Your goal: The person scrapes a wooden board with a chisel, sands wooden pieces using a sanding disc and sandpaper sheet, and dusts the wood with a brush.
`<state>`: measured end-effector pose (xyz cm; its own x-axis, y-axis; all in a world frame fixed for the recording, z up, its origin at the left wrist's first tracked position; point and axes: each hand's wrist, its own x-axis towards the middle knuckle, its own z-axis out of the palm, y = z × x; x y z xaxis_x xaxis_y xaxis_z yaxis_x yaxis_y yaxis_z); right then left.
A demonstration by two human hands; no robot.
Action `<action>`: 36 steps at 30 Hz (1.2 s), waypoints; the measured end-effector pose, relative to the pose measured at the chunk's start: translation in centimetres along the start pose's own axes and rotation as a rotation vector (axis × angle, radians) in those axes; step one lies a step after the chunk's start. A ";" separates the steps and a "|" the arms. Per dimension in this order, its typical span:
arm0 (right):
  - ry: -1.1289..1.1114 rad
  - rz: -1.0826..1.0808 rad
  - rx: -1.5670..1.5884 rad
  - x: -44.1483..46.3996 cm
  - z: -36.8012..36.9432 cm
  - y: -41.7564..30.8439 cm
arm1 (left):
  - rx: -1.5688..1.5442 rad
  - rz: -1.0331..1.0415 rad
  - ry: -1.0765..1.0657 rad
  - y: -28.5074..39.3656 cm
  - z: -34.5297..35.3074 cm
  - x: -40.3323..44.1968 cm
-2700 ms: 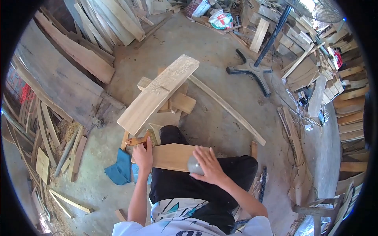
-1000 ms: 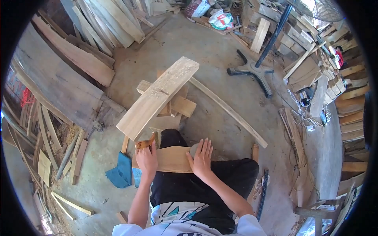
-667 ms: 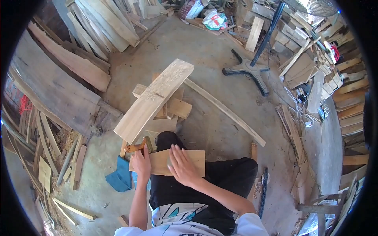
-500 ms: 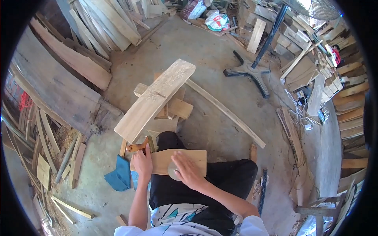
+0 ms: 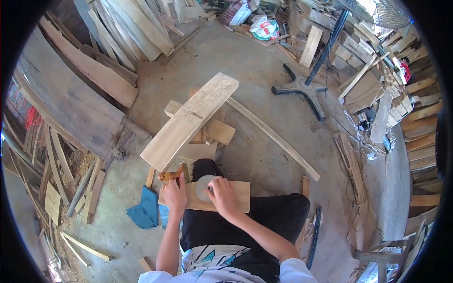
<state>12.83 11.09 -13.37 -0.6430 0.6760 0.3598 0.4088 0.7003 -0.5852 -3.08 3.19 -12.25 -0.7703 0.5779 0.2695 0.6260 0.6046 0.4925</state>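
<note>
My left hand (image 5: 174, 193) is closed at the left end of a pale wooden board (image 5: 239, 195) lying across my lap. Its thumb presses on a tool with a curved brown wooden handle (image 5: 169, 176). A dull, greenish-yellow part of that tool shows right of the thumb; its kind is unclear. In my right hand (image 5: 223, 195) is a round, flat grey disc (image 5: 204, 188), tilted above the board, with the fingers curled at its right edge. A small dark spot shows between those fingers. I cannot tell whether the disc touches the board or the tool.
Ahead, a thick plank (image 5: 188, 122) rests on stacked wood blocks (image 5: 221, 131), beside a long thin strip (image 5: 273, 137). Blue cloth (image 5: 144, 210) lies at left. A fan stand (image 5: 302, 89), cables (image 5: 361, 123) and lumber piles (image 5: 80, 94) surround the floor.
My right hand has lifted and tilted the disc, moving it forward from low on the board. The fingers, flat over it before, are now curled. My left hand keeps its hold.
</note>
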 end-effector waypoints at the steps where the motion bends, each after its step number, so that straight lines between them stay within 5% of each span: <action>1: -0.037 -0.045 0.006 -0.6 -0.6 -0.7 | -0.001 -0.045 -0.019 -0.3 0.2 0.0; 5: -0.182 -0.112 0.018 -2.9 -2.6 -0.8 | -0.038 -0.084 -0.010 -1.8 0.8 -0.4; 14: 0.036 0.116 -0.088 1.7 -2.7 3.8 | 0.008 0.047 0.011 0.1 0.9 0.2; 18: 0.114 0.011 -0.052 2.5 0.3 1.0 | -0.024 -0.070 -0.039 -1.3 0.9 0.1; 26: -0.190 -0.193 0.020 -3.5 -3.2 -0.3 | -0.019 -0.151 -0.073 -1.3 0.6 -0.2; 28: -0.207 -0.154 -0.012 -3.1 -4.7 1.1 | -0.056 -0.001 0.004 -0.2 0.5 -0.1; 36: 0.050 0.049 0.057 2.6 -0.5 1.6 | -0.142 -0.069 -0.029 -0.2 0.4 -0.2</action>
<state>12.21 14.09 -13.02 -0.5892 0.7210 0.3647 0.4005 0.6526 -0.6432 -2.98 3.20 -12.71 -0.8061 0.5541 0.2079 0.5463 0.5615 0.6214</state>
